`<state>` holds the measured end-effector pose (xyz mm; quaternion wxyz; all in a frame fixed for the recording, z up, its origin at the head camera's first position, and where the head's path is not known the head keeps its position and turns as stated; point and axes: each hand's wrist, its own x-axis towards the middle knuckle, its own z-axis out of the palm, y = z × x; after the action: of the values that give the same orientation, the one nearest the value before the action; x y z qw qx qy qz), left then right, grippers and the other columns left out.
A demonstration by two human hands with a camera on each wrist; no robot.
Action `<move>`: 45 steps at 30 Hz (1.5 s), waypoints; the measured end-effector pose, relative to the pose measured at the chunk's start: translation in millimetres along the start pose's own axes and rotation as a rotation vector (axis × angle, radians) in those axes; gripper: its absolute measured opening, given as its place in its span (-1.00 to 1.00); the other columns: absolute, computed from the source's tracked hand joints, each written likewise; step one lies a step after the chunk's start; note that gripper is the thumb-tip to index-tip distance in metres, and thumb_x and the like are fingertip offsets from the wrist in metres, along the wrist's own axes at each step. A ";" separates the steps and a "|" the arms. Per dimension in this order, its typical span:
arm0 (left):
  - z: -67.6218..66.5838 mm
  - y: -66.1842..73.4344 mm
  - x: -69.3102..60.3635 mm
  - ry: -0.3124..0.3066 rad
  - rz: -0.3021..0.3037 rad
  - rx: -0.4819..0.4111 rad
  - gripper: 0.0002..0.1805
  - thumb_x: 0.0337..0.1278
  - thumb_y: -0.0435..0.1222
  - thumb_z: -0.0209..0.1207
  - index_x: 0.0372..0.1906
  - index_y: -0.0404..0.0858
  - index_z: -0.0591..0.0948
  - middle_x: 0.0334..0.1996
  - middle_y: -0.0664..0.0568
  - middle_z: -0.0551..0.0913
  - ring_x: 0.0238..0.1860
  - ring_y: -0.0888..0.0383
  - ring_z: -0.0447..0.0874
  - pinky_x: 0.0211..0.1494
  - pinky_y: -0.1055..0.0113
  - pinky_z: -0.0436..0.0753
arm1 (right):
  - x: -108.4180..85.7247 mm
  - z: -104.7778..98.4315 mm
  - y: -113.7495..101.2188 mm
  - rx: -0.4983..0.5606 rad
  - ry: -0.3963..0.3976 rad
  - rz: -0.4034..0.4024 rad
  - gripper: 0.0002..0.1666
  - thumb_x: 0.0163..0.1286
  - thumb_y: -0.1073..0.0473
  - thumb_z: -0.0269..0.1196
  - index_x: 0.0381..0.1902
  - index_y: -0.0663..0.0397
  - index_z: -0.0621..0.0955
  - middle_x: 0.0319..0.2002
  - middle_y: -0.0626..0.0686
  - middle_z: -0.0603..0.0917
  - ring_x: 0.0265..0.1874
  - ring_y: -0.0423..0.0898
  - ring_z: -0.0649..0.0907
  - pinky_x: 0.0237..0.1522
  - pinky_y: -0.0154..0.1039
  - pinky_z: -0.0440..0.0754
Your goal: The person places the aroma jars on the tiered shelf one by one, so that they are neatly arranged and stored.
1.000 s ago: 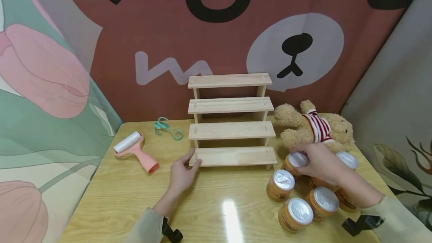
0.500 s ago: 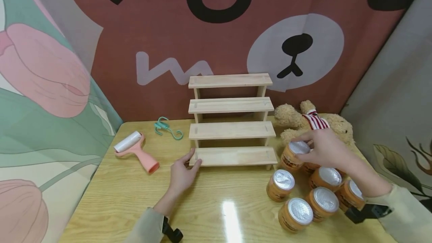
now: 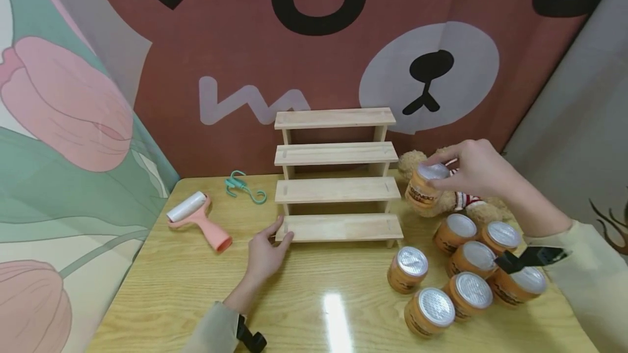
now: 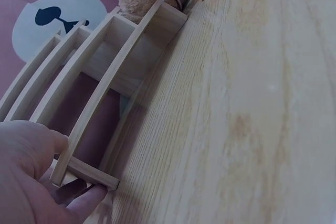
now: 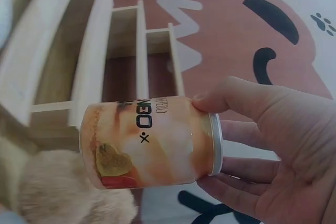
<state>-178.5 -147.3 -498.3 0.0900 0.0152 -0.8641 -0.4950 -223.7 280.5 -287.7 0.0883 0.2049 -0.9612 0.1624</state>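
Note:
My right hand (image 3: 478,168) grips an orange can (image 3: 423,192) with a silver lid near its top and holds it in the air, right of the wooden step shelf (image 3: 338,190). In the right wrist view the can (image 5: 152,145) shows its printed label, with thumb and fingers round the lid end. My left hand (image 3: 266,252) pinches the left end of the shelf's lowest board; in the left wrist view the thumb lies over the board (image 4: 100,103) and fingers reach beneath. Every shelf board is bare. Several more orange cans (image 3: 472,293) stand on the table at the right.
A teddy bear (image 3: 444,203) in a striped shirt lies behind the cans, partly hidden by the held can and right hand. On the table's left are a pink lint roller (image 3: 206,222) and a teal hook-shaped item (image 3: 243,186). A printed curtain (image 3: 235,42) hangs behind.
My right hand has lifted one can from the group, up and away from the table, to in front of the teddy bear. The left hand has stayed on the shelf.

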 end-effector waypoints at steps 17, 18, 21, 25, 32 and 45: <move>-0.3 -3.8 0.5 -0.005 0.012 0.004 -0.39 0.40 -0.20 0.39 0.45 -0.29 0.56 0.41 -0.14 0.60 0.30 -0.17 0.71 0.29 -0.04 0.75 | 78.9 -23.1 -27.6 0.020 0.106 -0.051 -0.70 0.20 0.02 0.56 -0.09 -0.13 0.89 -0.25 0.09 0.89 -0.34 -0.08 0.80 -0.43 -0.37 0.61; -0.5 -3.6 0.4 -0.005 0.011 0.005 -0.39 0.40 -0.19 0.39 0.45 -0.29 0.56 0.41 -0.14 0.60 0.30 -0.17 0.71 0.29 -0.04 0.75 | 84.0 -23.1 -29.4 0.018 0.111 -0.049 -0.70 0.20 0.00 0.56 -0.09 -0.13 0.89 -0.26 0.08 0.90 -0.33 -0.07 0.80 -0.42 -0.37 0.61; -1.1 -3.1 -0.1 -0.005 0.012 0.007 -0.39 0.39 -0.19 0.39 0.44 -0.29 0.56 0.41 -0.14 0.60 0.31 -0.17 0.70 0.30 -0.03 0.75 | 99.0 -21.7 -35.6 0.035 0.117 -0.042 -0.68 0.22 -0.04 0.53 -0.08 -0.13 0.89 -0.25 0.06 0.89 -0.31 -0.05 0.78 -0.40 -0.36 0.61; -1.5 -3.1 -1.6 0.000 0.011 0.004 -0.40 0.39 -0.20 0.40 0.43 -0.30 0.57 0.41 -0.13 0.61 0.32 -0.16 0.70 0.30 -0.02 0.75 | 118.0 -19.7 -46.4 0.103 0.116 -0.018 -0.66 0.24 -0.07 0.50 -0.06 -0.14 0.88 -0.24 0.07 0.89 -0.33 -0.05 0.73 -0.40 -0.37 0.61; -1.2 -4.0 -3.4 0.021 0.023 0.004 -0.41 0.36 -0.22 0.42 0.41 -0.31 0.59 0.37 -0.14 0.63 0.27 -0.16 0.74 0.27 -0.02 0.77 | 150.9 -15.5 -69.7 0.213 0.116 0.030 -0.64 0.28 -0.07 0.45 0.00 -0.14 0.87 -0.08 0.08 0.85 -0.20 -0.06 0.73 -0.28 -0.35 0.67; 0.4 -4.3 -5.1 0.036 0.036 -0.003 -0.43 0.34 -0.26 0.43 0.38 -0.35 0.61 0.33 -0.20 0.66 0.17 -0.15 0.80 0.19 0.01 0.80 | 210.7 2.3 -110.8 0.281 0.126 0.031 -0.62 0.29 -0.08 0.44 0.02 -0.10 0.85 0.03 0.04 0.80 -0.11 -0.07 0.70 -0.09 -0.20 0.74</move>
<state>-173.8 -148.5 -502.9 0.1146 0.0083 -0.8616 -0.4944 -366.9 107.1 -209.5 0.1165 0.1900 -0.9245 0.3092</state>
